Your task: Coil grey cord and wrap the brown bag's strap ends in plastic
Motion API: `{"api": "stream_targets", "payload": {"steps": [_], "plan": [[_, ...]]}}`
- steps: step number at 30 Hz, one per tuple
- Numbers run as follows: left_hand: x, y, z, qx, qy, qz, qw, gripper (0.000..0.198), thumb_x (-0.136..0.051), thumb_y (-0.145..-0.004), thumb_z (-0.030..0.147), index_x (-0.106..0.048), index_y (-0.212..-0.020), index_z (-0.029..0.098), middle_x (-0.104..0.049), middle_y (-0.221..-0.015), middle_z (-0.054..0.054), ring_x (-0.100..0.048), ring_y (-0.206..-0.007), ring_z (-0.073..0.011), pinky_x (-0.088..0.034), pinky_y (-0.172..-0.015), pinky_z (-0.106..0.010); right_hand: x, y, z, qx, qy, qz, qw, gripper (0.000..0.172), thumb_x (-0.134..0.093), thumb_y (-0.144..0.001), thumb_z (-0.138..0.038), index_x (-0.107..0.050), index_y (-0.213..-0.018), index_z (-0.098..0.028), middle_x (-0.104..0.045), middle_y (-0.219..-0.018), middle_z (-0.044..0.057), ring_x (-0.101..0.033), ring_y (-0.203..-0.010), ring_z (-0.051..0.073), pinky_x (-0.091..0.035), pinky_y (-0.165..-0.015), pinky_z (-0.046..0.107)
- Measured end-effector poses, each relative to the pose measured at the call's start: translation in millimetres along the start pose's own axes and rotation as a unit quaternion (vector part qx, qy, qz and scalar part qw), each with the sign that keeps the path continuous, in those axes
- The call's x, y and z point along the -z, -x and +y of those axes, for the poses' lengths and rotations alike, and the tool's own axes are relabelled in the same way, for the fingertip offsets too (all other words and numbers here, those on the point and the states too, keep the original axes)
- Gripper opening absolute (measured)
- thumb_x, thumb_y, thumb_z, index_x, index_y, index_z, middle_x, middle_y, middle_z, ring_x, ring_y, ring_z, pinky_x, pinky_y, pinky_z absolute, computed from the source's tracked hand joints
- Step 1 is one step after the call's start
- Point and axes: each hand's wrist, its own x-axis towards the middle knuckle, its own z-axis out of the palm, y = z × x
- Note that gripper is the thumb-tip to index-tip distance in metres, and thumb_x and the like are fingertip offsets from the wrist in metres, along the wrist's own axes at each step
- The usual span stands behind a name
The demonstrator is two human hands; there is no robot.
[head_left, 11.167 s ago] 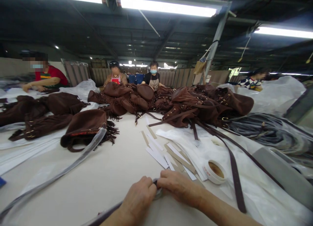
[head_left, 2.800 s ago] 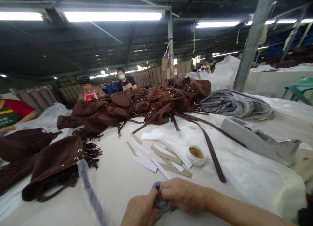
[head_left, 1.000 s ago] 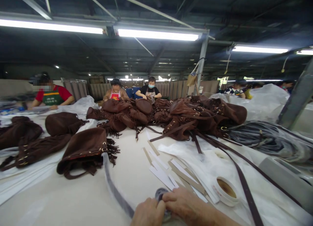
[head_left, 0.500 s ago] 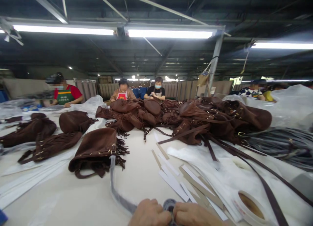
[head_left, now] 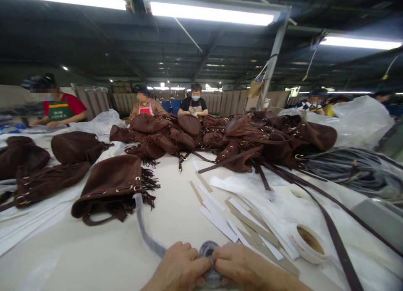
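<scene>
At the bottom centre, my left hand [head_left: 182,263] and my right hand [head_left: 234,261] are closed on opposite sides of a small grey coil [head_left: 208,250], which looks wrapped in clear film. A wrapped grey strap [head_left: 145,232] runs from beside my left hand up to a ring on a dark brown fringed bag [head_left: 110,184]. That bag lies on its side on the pale table [head_left: 126,249], its opening toward the lower left. My fingers hide part of the coil.
A heap of brown bags [head_left: 189,133] spans the table's far side. Card strips [head_left: 220,224], a tape roll [head_left: 308,242], and a long brown strap [head_left: 336,245] lie right. More bags [head_left: 53,177] lie left. Bundled dark straps [head_left: 349,169] are far right. Several people work beyond.
The view has tilted down, so both hands and the coil appear higher in the picture. Both hands remain on the coil, and the fringed bag lies as before.
</scene>
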Motion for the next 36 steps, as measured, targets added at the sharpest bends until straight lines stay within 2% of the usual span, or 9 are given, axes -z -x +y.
{"api": "stream_targets", "payload": {"steps": [3,6,10,12,15,18,22,31,36], "plan": [[-10.5,-1.2,-0.2,0.01,-0.042,0.072,0.996,0.014,-0.064,-0.083,0.021,-0.05,-0.086,0.022,-0.062,-0.078,0.003,-0.056,-0.068,-0.016,-0.036,-0.058,-0.028,6.5,-14.1,-5.5,-0.029,0.032,-0.025,0.999,0.009,-0.052,-0.087,-0.013,-0.058,-0.085,-0.02,-0.066,-0.089,0.0,-0.06,-0.074,0.015,-0.04,-0.06,0.023],[-31.8,-2.1,7.0,0.022,-0.08,0.203,0.976,0.014,-0.057,-0.083,0.014,-0.045,-0.08,0.021,-0.059,-0.069,0.002,-0.053,-0.062,-0.017,-0.034,-0.054,-0.03,-10.1,-26.4,-13.3,-0.133,0.071,-0.036,0.988,0.009,-0.056,-0.081,-0.014,-0.061,-0.088,-0.018,-0.067,-0.09,0.003,-0.061,-0.068,0.018,-0.044,-0.058,0.026],[-39.7,-3.2,13.1,0.04,-0.074,0.298,0.951,0.015,-0.05,-0.083,0.008,-0.044,-0.08,0.021,-0.055,-0.065,0.002,-0.05,-0.057,-0.017,-0.032,-0.053,-0.03,-17.1,-18.8,-11.6,-0.124,-0.129,0.022,0.984,0.029,-0.051,-0.086,-0.019,-0.059,-0.113,-0.018,-0.063,-0.112,0.01,-0.061,-0.094,0.021,-0.049,-0.08,0.029],[-36.2,-3.4,13.2,0.031,-0.065,0.299,0.951,0.018,-0.05,-0.08,0.005,-0.043,-0.078,0.022,-0.054,-0.064,0.003,-0.049,-0.056,-0.0169,-0.031,-0.053,-0.03,-6.7,-10.4,-5.6,-0.127,-0.284,0.062,0.948,0.033,-0.04,-0.092,-0.023,-0.056,-0.12,-0.021,-0.063,-0.107,0.007,-0.061,-0.087,0.017,-0.048,-0.078,0.027],[-32.4,-3.6,11.7,0.026,-0.048,0.28,0.959,0.023,-0.054,-0.076,0.003,-0.041,-0.077,0.022,-0.054,-0.065,0.003,-0.049,-0.057,-0.0171,-0.03,-0.053,-0.03,9.8,-6.2,2.5,-0.186,-0.386,0.111,0.897,0.018,-0.052,-0.086,-0.028,-0.064,-0.097,-0.02,-0.06,-0.088,0.002,-0.054,-0.068,0.012,-0.045,-0.065,0.024],[-33.6,-3.7,9.7,0.026,-0.034,0.264,0.964,0.026,-0.059,-0.073,0.002,-0.042,-0.077,0.023,-0.055,-0.066,0.004,-0.049,-0.058,-0.0171,-0.03,-0.053,-0.03,14.2,-13.1,7.9,-0.193,-0.393,0.099,0.894,0.008,-0.068,-0.069,-0.02,-0.062,-0.075,-0.018,-0.057,-0.082,-0.001,-0.051,-0.069,0.012,-0.039,-0.062,0.021],[-36.4,-3.5,8.1,0.027,-0.035,0.251,0.967,0.028,-0.064,-0.071,0.005,-0.044,-0.075,0.022,-0.057,-0.067,0.003,-0.05,-0.06,-0.0173,-0.03,-0.054,-0.03,10.4,-25.7,14.5,-0.211,-0.391,0.059,0.894,0.005,-0.064,-0.07,-0.016,-0.06,-0.071,-0.018,-0.053,-0.07,-0.004,-0.047,-0.063,0.009,-0.035,-0.057,0.019],[-39.4,-1.9,7.4,0.049,-0.013,0.172,0.984,0.02,-0.07,-0.074,0.014,-0.052,-0.078,0.021,-0.061,-0.073,0.002,-0.054,-0.065,-0.018,-0.034,-0.056,-0.03,32.2,-48.4,0.4,-0.201,-0.053,-0.065,0.976,0.007,-0.062,-0.076,-0.018,-0.065,-0.071,-0.021,-0.062,-0.076,-0.002,-0.054,-0.067,0.013,-0.029,-0.056,0.024],[-45.4,-2.8,9.4,0.075,-0.022,0.163,0.984,0.023,-0.073,-0.071,0.014,-0.052,-0.078,0.021,-0.062,-0.073,0.002,-0.056,-0.066,-0.0187,-0.036,-0.055,-0.03,8.9,-35.0,-20.4,-0.15,0.07,-0.055,0.985,0.015,-0.051,-0.079,-0.009,-0.062,-0.076,-0.019,-0.064,-0.082,0.003,-0.058,-0.068,0.016,-0.034,-0.053,0.026]]}}
